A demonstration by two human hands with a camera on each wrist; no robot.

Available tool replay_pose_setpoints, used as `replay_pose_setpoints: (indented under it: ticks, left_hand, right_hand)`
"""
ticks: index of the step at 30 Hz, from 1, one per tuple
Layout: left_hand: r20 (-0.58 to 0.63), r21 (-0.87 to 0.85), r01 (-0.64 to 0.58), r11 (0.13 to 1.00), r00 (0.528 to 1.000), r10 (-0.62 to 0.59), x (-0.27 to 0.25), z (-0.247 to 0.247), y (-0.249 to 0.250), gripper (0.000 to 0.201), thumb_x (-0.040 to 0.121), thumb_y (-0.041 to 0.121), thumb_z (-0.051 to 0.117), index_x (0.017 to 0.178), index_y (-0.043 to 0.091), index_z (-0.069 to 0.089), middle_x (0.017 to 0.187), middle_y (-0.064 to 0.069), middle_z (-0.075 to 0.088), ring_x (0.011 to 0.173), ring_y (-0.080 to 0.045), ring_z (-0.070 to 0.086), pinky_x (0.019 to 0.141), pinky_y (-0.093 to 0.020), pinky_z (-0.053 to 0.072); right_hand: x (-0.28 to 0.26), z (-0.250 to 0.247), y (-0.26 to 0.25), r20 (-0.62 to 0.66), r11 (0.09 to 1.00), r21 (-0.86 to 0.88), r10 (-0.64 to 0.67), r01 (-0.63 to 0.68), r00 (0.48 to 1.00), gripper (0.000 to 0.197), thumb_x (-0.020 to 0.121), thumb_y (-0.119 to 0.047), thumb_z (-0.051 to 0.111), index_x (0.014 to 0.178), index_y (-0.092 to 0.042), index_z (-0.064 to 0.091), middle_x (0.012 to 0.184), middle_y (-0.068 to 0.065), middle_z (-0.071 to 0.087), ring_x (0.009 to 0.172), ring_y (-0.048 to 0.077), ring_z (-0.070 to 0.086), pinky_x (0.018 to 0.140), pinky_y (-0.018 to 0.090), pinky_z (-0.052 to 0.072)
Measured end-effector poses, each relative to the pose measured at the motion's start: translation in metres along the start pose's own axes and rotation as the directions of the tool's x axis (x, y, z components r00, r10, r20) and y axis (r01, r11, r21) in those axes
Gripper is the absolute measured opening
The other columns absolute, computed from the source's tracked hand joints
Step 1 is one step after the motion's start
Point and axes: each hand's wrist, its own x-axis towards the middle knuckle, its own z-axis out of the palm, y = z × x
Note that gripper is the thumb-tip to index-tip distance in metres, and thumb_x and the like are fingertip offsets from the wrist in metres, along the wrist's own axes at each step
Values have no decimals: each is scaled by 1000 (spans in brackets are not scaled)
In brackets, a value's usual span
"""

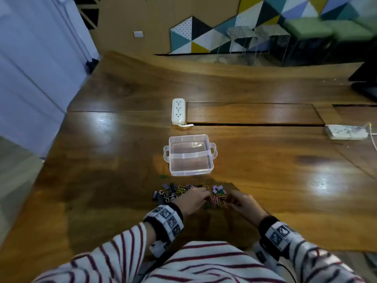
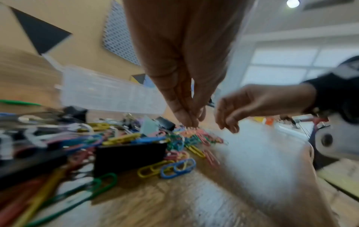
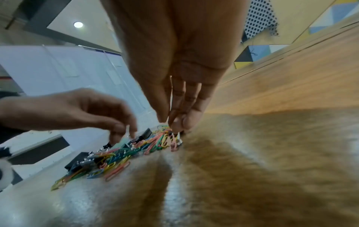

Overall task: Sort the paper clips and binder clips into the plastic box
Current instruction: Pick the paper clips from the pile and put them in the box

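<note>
Clips lie in one mixed heap on the wooden surface (image 1: 265, 170), and I take the clear plastic box (image 1: 190, 157) as my landmark: the heap of paper clips (image 1: 219, 198) and binder clips (image 1: 172, 187) sits just on my side of it, apart from its near wall. From the head view I see the box whole, lid off, with a strap handle across it and nothing visible inside; the wrist views show only its side wall or none of it. The left wrist view gives me what the head view blurs: a large black binder clip (image 2: 130, 156) standing among yellow, blue and green paper clips.

Beyond the box a white power strip (image 1: 178, 112) lies on the surface, and a second strip (image 1: 345, 132) lies far to the box's right. Past the surface's far edge are a wall of coloured triangles and some stools.

My left hand (image 1: 192, 200) reaches down with fingertips (image 2: 191, 121) gathered together, touching the top of the heap on the near side of the box; I cannot tell whether that grip has a clip in it. My right hand (image 1: 243, 202) is at the heap's right end, fingers (image 3: 185, 121) bunched in a pinch over pink and yellow paper clips, with something pale and thin between them; I cannot tell what it is.
</note>
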Motion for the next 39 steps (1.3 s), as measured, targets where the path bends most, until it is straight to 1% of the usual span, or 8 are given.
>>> replay_pose_setpoints:
  ticks: [3, 6, 16, 19, 23, 29, 33, 39]
  left_hand:
    - [-23, 32, -21, 999, 1000, 21, 18, 14, 8, 39, 92, 1, 41, 131, 4, 43, 134, -15, 46, 125, -27, 43, 107, -33, 33]
    - [-86, 75, -32, 997, 996, 39, 29, 28, 10, 47, 90, -2, 42, 136, 5, 36, 139, -14, 39, 129, -25, 38, 110, -32, 32]
    - [-138, 203, 1, 979, 990, 28, 48, 21, -3, 34, 91, 12, 47, 125, 10, 48, 126, -10, 51, 118, -25, 46, 96, -40, 46]
    - [-203, 58, 17, 998, 979, -5, 46, 15, -7, 20, 90, 20, 53, 106, 10, 59, 113, -7, 57, 107, -22, 54, 92, -34, 48]
    - [-261, -365, 33, 930, 956, -136, 45, 5, -19, 10, 88, 21, 56, 89, 15, 64, 91, 0, 65, 84, -10, 61, 81, -20, 49]
    - [-75, -775, 80, 626, 973, -217, 45, -9, -15, 16, 92, 2, 46, 81, 9, 56, 80, -7, 66, 67, -10, 66, 62, -23, 55]
    - [-159, -251, 44, 967, 984, -86, 47, -4, -5, 15, 93, 7, 44, 102, 8, 56, 100, -9, 62, 82, -13, 61, 67, -16, 48]
    - [-106, 169, 33, 985, 994, -15, 59, 21, 2, 31, 88, 0, 50, 118, 7, 50, 117, -12, 54, 106, -27, 57, 89, -36, 50]
  right_hand:
    - [7, 14, -2, -83, 999, -15, -47, 46, 995, 41, 80, -5, 62, 119, -3, 55, 119, 15, 62, 107, 27, 61, 93, 31, 47]
    - [3, 22, -12, -52, 996, -47, 70, -72, 996, 52, 85, -14, 56, 134, -15, 39, 133, 5, 50, 118, 22, 52, 100, 33, 44]
    - [9, 23, -12, -126, 983, -100, 142, -155, 982, 36, 92, -17, 46, 128, -20, 45, 127, 4, 50, 108, 23, 56, 84, 32, 48]
    - [8, 16, 1, -174, 984, 38, 178, -174, 968, 17, 87, -16, 56, 103, -14, 61, 114, 7, 62, 105, 26, 60, 82, 34, 49]
    - [11, 6, 16, -196, 916, 362, 257, -174, 946, 7, 78, -10, 69, 82, -14, 67, 90, 1, 67, 86, 15, 60, 68, 12, 43]
    - [8, -8, 7, -61, 535, 840, 259, -90, 964, 9, 79, 2, 64, 77, -7, 61, 69, 5, 70, 60, 12, 65, 53, 17, 50]
    - [6, -13, 7, -99, 538, 841, 269, -64, 958, 13, 78, 5, 64, 76, -7, 61, 62, -2, 69, 57, 8, 64, 54, 16, 51]
    - [-3, -11, 13, -118, 574, 816, 278, -67, 953, 15, 76, 5, 66, 73, -10, 62, 65, -5, 66, 58, 1, 61, 55, 14, 49]
